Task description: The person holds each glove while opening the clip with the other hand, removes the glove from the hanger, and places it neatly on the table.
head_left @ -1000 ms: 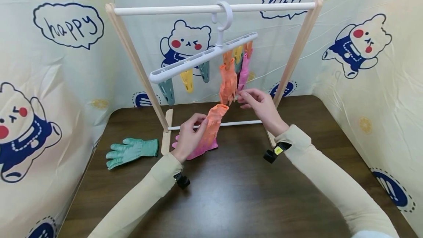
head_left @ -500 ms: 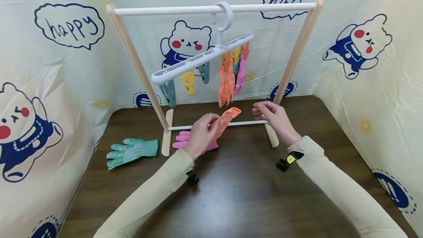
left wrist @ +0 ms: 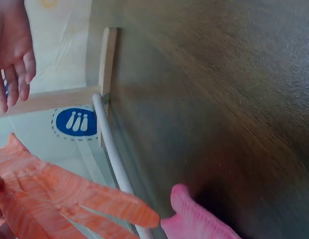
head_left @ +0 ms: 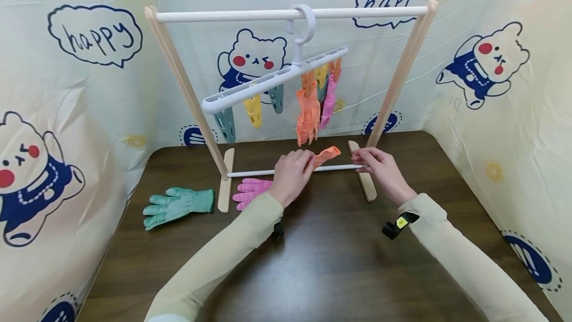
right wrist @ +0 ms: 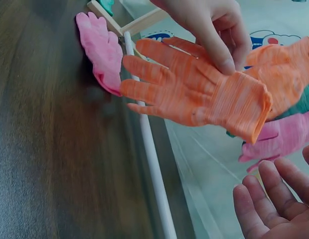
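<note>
My left hand (head_left: 307, 159) pinches a loose orange glove (head_left: 326, 154) just above the rack's lower white rod (head_left: 254, 172); in the right wrist view the glove (right wrist: 194, 94) lies spread flat under that hand's fingers (right wrist: 214, 40). A little to the right of the glove, my right hand (head_left: 360, 160) holds nothing, its fingers (right wrist: 264, 204) relaxed. Above them a white clip hanger (head_left: 268, 82) carries an orange glove (head_left: 308, 118) and a pink glove (head_left: 329, 101). A second pink glove (head_left: 250, 190) lies on the table beside the left wrist.
The wooden drying rack (head_left: 178, 78) stands across the dark table (head_left: 321, 262), with a top white bar (head_left: 223, 15). A teal glove (head_left: 178, 203) lies left of the rack's foot. Several free clips (head_left: 253, 108) hang from the hanger. Printed curtain walls close in on three sides.
My left hand has carried the loose orange glove to the right, off the pink glove. My right hand has dropped from the hanging gloves to beside the lower rod.
</note>
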The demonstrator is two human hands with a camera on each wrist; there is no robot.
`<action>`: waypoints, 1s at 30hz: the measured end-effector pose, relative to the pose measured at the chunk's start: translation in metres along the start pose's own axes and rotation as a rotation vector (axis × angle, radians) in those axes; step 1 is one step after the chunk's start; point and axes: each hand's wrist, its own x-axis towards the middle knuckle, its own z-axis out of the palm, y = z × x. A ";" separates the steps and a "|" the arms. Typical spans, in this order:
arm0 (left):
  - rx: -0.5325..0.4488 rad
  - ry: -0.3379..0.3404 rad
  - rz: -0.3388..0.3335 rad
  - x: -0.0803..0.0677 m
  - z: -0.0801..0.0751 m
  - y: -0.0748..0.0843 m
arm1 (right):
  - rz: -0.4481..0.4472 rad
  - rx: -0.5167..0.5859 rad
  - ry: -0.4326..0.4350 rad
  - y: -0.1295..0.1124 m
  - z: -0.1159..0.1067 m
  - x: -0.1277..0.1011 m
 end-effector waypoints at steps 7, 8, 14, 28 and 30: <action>0.099 -0.055 0.095 -0.002 0.026 0.010 | -0.002 -0.014 0.020 0.004 -0.006 -0.003; 0.106 -0.072 0.101 -0.003 0.029 0.012 | 0.000 -0.017 0.021 0.004 -0.006 -0.003; 0.112 -0.147 0.122 -0.016 0.050 0.023 | -0.001 -0.024 0.024 0.007 -0.011 -0.005; 0.063 -0.274 0.141 -0.039 0.069 0.031 | 0.047 -0.088 0.023 0.011 -0.015 -0.007; 0.008 -0.296 0.126 -0.039 0.070 0.031 | 0.055 -0.103 0.015 0.011 -0.015 -0.007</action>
